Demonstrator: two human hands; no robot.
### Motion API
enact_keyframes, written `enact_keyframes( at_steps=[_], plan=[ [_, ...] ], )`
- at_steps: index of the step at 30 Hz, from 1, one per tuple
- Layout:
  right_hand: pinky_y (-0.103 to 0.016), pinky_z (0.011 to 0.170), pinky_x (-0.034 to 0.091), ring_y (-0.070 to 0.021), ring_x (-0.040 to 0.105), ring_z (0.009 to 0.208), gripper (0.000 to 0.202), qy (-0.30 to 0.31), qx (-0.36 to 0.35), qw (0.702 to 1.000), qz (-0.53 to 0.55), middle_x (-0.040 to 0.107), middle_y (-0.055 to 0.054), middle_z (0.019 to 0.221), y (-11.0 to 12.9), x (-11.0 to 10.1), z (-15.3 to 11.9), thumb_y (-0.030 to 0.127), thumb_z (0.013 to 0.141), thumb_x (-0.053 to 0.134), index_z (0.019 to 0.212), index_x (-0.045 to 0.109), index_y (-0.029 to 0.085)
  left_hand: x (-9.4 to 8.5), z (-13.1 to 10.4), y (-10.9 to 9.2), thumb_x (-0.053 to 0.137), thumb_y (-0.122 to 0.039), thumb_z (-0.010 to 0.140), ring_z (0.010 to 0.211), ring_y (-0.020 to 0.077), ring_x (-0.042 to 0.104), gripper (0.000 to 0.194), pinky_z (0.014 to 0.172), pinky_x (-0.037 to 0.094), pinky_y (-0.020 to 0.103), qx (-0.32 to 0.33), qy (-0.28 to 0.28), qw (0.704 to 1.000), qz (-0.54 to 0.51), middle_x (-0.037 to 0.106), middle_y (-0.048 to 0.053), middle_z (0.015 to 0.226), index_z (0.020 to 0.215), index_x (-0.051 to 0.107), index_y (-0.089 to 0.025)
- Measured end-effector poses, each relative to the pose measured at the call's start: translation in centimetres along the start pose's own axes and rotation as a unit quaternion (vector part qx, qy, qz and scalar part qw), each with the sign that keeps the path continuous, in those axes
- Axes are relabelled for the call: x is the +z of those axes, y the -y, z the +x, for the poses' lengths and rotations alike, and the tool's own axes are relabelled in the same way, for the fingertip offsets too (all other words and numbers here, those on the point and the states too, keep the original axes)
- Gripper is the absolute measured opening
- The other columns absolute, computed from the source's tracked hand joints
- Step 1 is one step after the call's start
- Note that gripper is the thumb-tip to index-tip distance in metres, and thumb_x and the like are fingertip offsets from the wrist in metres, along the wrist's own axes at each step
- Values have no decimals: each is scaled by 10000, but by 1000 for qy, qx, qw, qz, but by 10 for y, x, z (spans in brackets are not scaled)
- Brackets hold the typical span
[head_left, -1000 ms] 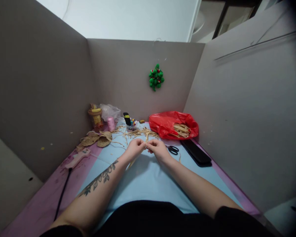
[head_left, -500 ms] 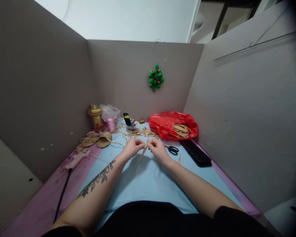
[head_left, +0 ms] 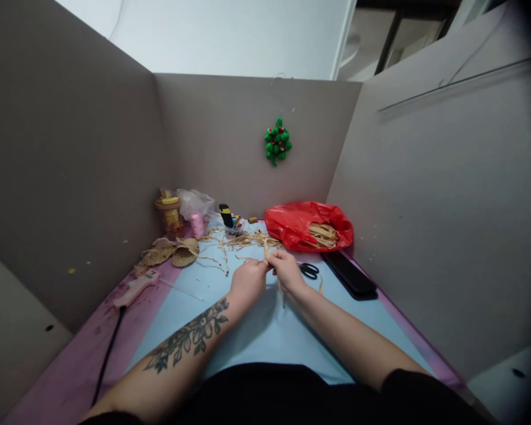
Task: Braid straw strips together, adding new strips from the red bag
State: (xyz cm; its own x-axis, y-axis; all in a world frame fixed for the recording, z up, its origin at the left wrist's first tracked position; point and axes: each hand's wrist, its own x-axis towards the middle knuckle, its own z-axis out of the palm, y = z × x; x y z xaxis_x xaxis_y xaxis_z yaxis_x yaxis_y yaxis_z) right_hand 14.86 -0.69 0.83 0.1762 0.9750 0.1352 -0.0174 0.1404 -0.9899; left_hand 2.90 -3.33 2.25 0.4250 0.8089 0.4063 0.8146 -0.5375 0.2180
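Note:
Both hands meet over the middle of the light blue cloth (head_left: 248,330). My left hand (head_left: 249,278) is closed, its fingertips pinched on a tan strip of dried plant fibre (head_left: 281,294). Against it, my right hand (head_left: 285,268) is closed too, gripping the same strip. One end of the strip hangs below the hands and another part sticks up above them. Where the fingers meet, the strip is hidden. Black-handled scissors (head_left: 310,270) lie just right of my right hand, their blades partly covered.
A red plastic bag (head_left: 292,224) of fibre strips stands at the back right, by a long black case (head_left: 349,276). Loose fibre scraps (head_left: 248,239) cover the back. Leftward are a pink glue gun (head_left: 137,288), woven fibre pieces (head_left: 186,252), pink thread (head_left: 197,225) and a pen cup (head_left: 233,229).
My left hand has moved right and turned over, now touching my right hand. The strip's hanging end has swung from the left to the right, below my right hand.

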Motion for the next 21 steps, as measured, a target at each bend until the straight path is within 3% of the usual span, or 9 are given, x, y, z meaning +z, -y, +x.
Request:
enact_keyframes(
  at_steps=[4, 8, 11, 15, 21],
  plan=[
    [-202, 438, 331, -76, 401, 447, 132, -7, -19, 999, 31, 454, 61, 475, -5, 2, 3, 270, 580, 555, 546, 471, 173, 2, -3, -8, 393, -93, 803, 879, 224, 543, 310, 767, 412, 313, 33, 31, 996, 80, 626, 122, 914, 1060, 564, -112],
    [-195, 430, 322, -72, 389, 438, 117, 7, -43, 999, 11, 427, 72, 468, -7, 1, 4, 256, 599, 539, 565, 456, 180, 0, -4, -4, 382, -95, 804, 875, 221, 538, 277, 766, 413, 312, 36, 14, 996, 74, 619, 108, 893, 984, 589, -131],
    [-192, 431, 331, -72, 397, 438, 108, 8, -44, 999, -14, 429, 67, 475, -9, 1, 5, 252, 620, 519, 572, 454, 181, -3, 0, 5, 374, -135, 828, 841, 199, 539, 241, 781, 406, 304, 10, -22, 999, 20, 609, 88, 850, 883, 607, -159],
    [-192, 440, 349, -71, 407, 452, 115, 36, -41, 998, -15, 451, 54, 507, -8, 3, 2, 269, 651, 508, 599, 457, 180, -3, 9, 17, 422, -188, 818, 888, 200, 531, 198, 802, 394, 301, -34, -89, 989, -109, 612, 95, 908, 894, 601, -148],
    [-191, 433, 327, -77, 389, 467, 126, 68, -56, 996, -28, 434, 50, 523, -3, 4, -4, 286, 672, 511, 620, 463, 181, 6, 16, 27, 474, -258, 760, 639, 139, 542, 177, 601, 383, 236, -68, -9, 954, -291, 627, 15, 677, 705, 611, -161]
  ],
)
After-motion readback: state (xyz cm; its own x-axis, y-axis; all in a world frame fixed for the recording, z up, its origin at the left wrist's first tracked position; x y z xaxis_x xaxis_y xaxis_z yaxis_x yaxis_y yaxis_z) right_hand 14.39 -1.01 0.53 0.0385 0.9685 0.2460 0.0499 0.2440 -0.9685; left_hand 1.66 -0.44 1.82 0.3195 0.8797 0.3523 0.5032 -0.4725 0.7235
